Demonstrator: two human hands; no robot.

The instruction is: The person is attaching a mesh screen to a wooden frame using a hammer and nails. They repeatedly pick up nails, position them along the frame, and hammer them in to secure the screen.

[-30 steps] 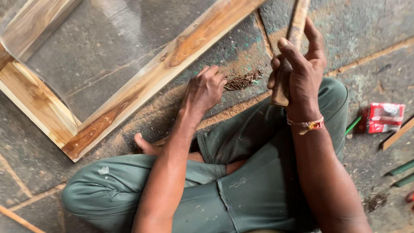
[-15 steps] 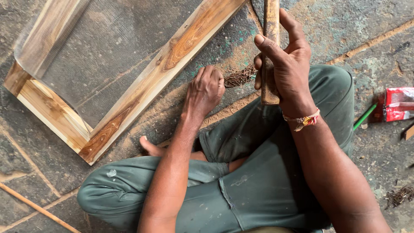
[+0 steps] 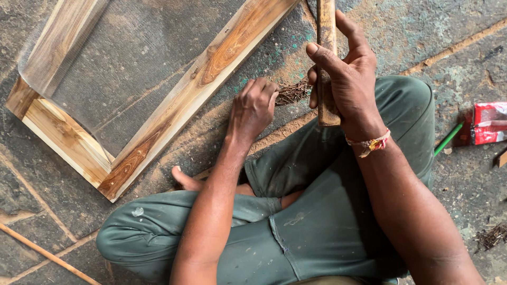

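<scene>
A varnish-free, grainy wooden frame (image 3: pixel 174 111) carries fine grey mesh (image 3: pixel 132 58) on a rough, matt stone floor (image 3: pixel 465 47), beside rusty metal nails (image 3: pixel 293 92) and a worn wooden handle (image 3: pixel 326 63).

From my feed, the person wears grey-green work trousers (image 3: pixel 327 232), loose in the leg, with a stitched seam running down the front and small pale flecks of paint or dust scattered over the cloth, one larger whitish spot near the knee. Both forearms are bare, with no sleeves showing anywhere in view. Around the wrist of the right hand (image 3: pixel 346 79) I see a woven thread band (image 3: pixel 369 143) in red, orange and pale strands, with frayed ends sticking out. The left hand (image 3: pixel 253 108) carries no band or ring that I can make out. One bare foot (image 3: pixel 185 182) shows, unshod.
</scene>
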